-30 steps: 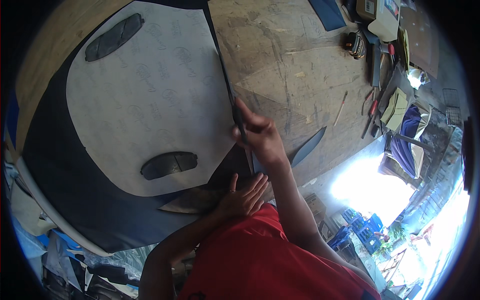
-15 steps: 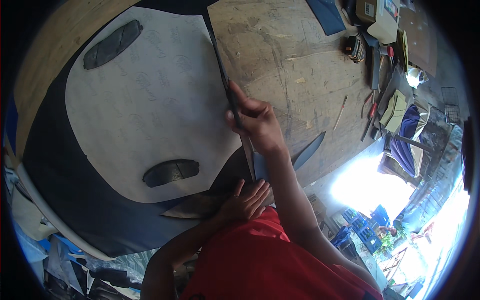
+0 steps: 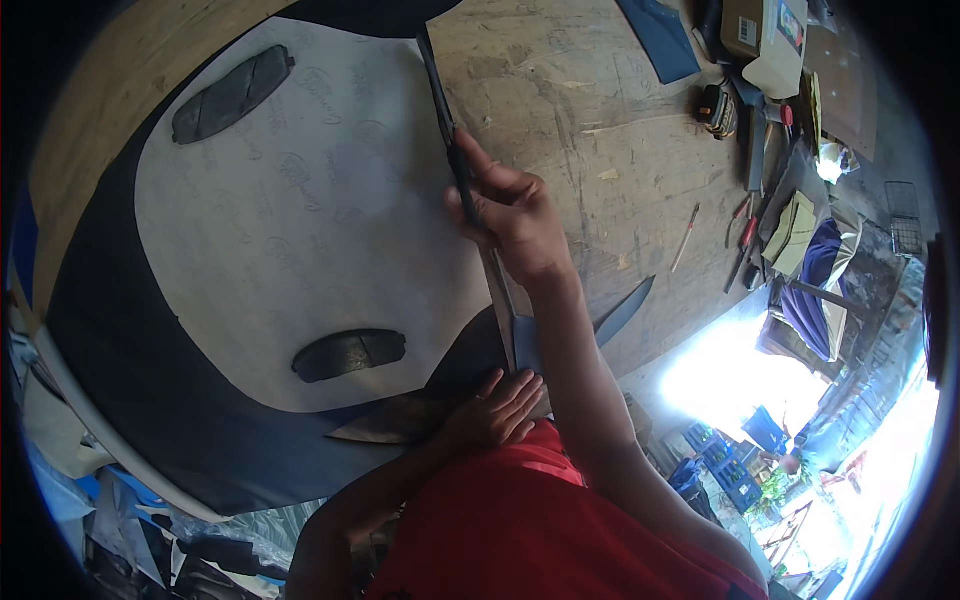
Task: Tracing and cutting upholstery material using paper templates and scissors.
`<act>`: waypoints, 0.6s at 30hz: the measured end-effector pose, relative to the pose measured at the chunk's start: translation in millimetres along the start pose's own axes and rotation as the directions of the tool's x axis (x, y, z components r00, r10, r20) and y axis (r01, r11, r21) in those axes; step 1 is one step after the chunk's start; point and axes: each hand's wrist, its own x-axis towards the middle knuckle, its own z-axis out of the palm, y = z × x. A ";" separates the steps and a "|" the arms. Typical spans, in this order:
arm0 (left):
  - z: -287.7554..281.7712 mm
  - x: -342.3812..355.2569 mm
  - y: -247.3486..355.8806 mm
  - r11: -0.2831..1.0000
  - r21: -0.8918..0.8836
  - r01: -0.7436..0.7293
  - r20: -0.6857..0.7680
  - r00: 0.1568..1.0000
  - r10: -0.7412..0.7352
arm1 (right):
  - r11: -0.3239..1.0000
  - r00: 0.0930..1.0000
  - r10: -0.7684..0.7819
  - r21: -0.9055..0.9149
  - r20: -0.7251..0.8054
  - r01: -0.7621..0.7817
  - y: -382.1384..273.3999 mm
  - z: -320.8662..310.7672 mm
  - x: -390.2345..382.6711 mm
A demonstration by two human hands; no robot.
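My right hand (image 3: 510, 205) is closed around a narrow dark strip (image 3: 439, 85) along the right edge of a white patterned sheet (image 3: 330, 220). Whether the strip is a folded edge or a separate tool I cannot make out. Palm down, my left hand (image 3: 498, 408) lies with fingers stretched out at the near end of that edge, by a grey-blue piece (image 3: 527, 340). Black sheet material (image 3: 120, 350) surrounds the white sheet. Two dark curved blocks shaped like brake pads rest on the white: one far left (image 3: 235, 95), one nearer (image 3: 350, 355).
The wooden table (image 3: 590, 130) extends to the right, with a leaf-shaped grey piece (image 3: 625, 308) and a thin pen-like stick (image 3: 685, 237). A cardboard box (image 3: 760, 30), a tape measure (image 3: 717, 112) and red-handled tools (image 3: 748, 232) crowd the far right. A pointed brown piece (image 3: 385, 420) lies near my left forearm.
My right hand has slid a little away from me along the strip. My left hand stays in place on the near end. The whole view has shifted slightly.
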 end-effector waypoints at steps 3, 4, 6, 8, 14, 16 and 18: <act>0.4 -0.9 0.1 1.000 -0.006 -0.001 -0.006 1.000 0.001 | 1.000 1.000 0.000 0.005 -0.004 0.000 -2.9 2.8 3.4; 0.3 -1.2 0.1 1.000 -0.010 0.001 -0.012 1.000 -0.001 | 1.000 1.000 0.008 -0.001 -0.012 -0.008 -4.3 3.8 3.9; 0.3 -1.7 -0.7 1.000 -0.016 0.005 -0.025 1.000 -0.006 | 1.000 0.999 0.023 -0.012 -0.026 -0.024 -7.1 6.4 5.5; -1.9 -0.5 -1.0 1.000 -0.021 0.006 -0.021 1.000 -0.006 | 1.000 0.999 0.027 -0.007 -0.030 -0.028 -13.0 10.0 9.2; -6.6 3.4 0.4 0.999 -0.033 0.022 0.005 1.000 -0.022 | 0.990 0.997 0.071 0.125 -0.001 -0.070 -23.1 2.0 21.2; -7.8 1.7 1.4 0.998 -0.032 0.046 0.024 0.999 -0.045 | 0.963 0.993 0.106 0.242 0.045 -0.114 -20.6 -4.7 23.3; -7.3 3.3 2.4 0.998 -0.035 0.044 0.015 0.999 -0.044 | 0.971 0.995 0.088 0.218 0.047 -0.097 -23.7 -7.7 26.9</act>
